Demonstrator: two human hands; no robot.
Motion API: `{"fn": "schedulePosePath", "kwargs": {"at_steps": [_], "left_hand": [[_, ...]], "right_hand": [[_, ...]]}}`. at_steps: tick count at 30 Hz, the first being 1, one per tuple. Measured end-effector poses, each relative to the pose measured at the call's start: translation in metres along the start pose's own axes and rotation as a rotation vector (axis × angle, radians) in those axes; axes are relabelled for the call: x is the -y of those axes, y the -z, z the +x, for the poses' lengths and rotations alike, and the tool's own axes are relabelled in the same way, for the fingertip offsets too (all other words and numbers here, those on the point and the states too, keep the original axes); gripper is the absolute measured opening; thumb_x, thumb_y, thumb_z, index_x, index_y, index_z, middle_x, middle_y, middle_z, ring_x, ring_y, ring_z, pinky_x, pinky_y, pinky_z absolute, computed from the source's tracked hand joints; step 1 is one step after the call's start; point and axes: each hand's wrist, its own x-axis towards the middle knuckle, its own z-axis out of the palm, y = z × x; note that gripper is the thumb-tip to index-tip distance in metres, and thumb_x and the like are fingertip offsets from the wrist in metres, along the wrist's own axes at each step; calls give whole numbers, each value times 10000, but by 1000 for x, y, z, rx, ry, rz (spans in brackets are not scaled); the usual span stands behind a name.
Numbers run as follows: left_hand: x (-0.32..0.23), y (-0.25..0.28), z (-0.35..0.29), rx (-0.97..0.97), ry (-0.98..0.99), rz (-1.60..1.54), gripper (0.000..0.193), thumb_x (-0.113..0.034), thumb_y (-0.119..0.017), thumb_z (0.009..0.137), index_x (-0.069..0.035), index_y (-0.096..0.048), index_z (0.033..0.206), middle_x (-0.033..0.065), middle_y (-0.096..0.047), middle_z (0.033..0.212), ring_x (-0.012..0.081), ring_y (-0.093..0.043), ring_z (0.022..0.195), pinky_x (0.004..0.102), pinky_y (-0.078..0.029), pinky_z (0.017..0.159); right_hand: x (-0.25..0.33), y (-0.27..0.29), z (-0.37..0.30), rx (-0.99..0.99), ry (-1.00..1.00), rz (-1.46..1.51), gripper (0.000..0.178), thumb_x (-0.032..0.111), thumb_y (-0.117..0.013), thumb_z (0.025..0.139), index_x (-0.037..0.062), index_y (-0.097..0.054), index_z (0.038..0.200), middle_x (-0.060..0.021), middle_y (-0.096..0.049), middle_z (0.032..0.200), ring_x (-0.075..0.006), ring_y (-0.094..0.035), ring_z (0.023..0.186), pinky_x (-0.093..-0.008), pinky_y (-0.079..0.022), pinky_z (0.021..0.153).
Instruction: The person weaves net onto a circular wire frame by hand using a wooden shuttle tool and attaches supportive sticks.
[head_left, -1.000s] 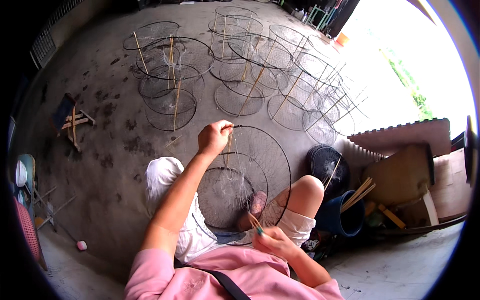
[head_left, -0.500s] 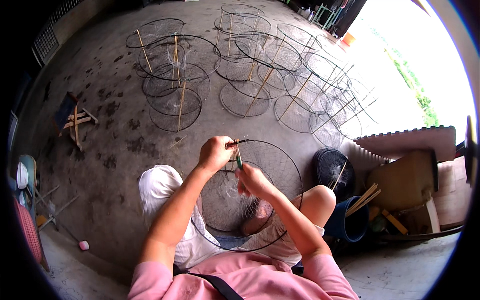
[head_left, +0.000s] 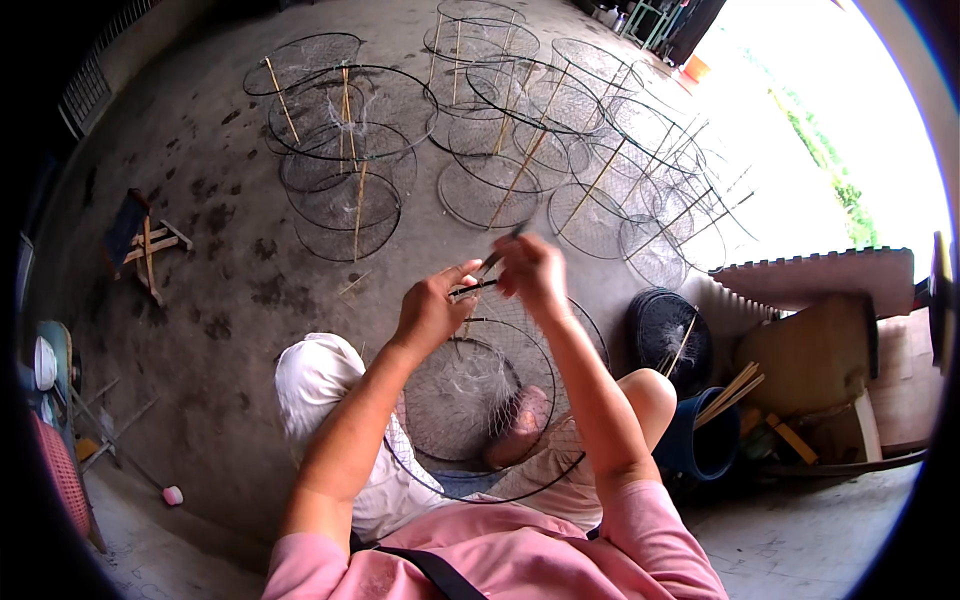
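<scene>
A round net trap (head_left: 470,385) with black wire hoops and fine mesh stands between my legs. My left hand (head_left: 432,308) pinches its upper hoop at the far side, where a thin bamboo stick meets the rim. Just right of it, my right hand (head_left: 533,275) is raised and closed round a slim dark tool (head_left: 489,264). Motion smears the tool, so its kind cannot be made out. White strands bunch in the mesh inside the trap.
Several similar net traps (head_left: 350,215) with bamboo sticks stand ahead on the concrete floor. To my right are a stack of dark netting (head_left: 670,335) and a blue bucket (head_left: 708,440) holding bamboo sticks (head_left: 730,392). A folding stool (head_left: 145,240) stands at left.
My right hand has risen from below the hoop's rim to beside and above it, bringing the tool up. The left hand stays on the rim, its fingers slightly shifted.
</scene>
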Motion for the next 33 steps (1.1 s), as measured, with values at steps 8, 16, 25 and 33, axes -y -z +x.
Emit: {"fn": "schedulePosePath", "kwargs": {"at_steps": [8,16,25,33], "left_hand": [[6,1,-2,95,-82,-24,464,50,-490,720,-47,-708,1117,162,-698,1040,319,-683,901,364,-544,807],[9,-1,-1,140,-99,-94,446,63,-468,742,-15,-705,1111,173,-698,1084,308,-680,995,341,-531,878],[2,-1,-4,164,24,-76,301,-20,-546,856,-47,-715,1104,150,-710,1065,282,-702,940,338,-546,816],[10,-16,8,-55,103,249,196,-259,-662,891,-136,-751,1014,114,-722,952,292,-703,848,361,-547,712]], "right_hand": [[-74,11,-97,-81,362,-825,240,275,-545,983,51,-528,898,-173,-618,743,-367,-601,590,-466,-490,570],[-80,-6,-96,187,12,-720,137,145,-574,953,52,-485,1000,-204,-661,753,-408,-667,731,-480,-516,627],[-32,16,-104,51,318,161,197,70,-514,1010,1,-542,1193,-110,-641,1101,-195,-635,998,-324,-525,839],[19,49,-226,246,599,436,302,270,-544,958,55,-546,745,-106,-566,692,-246,-587,656,-387,-482,650]]}}
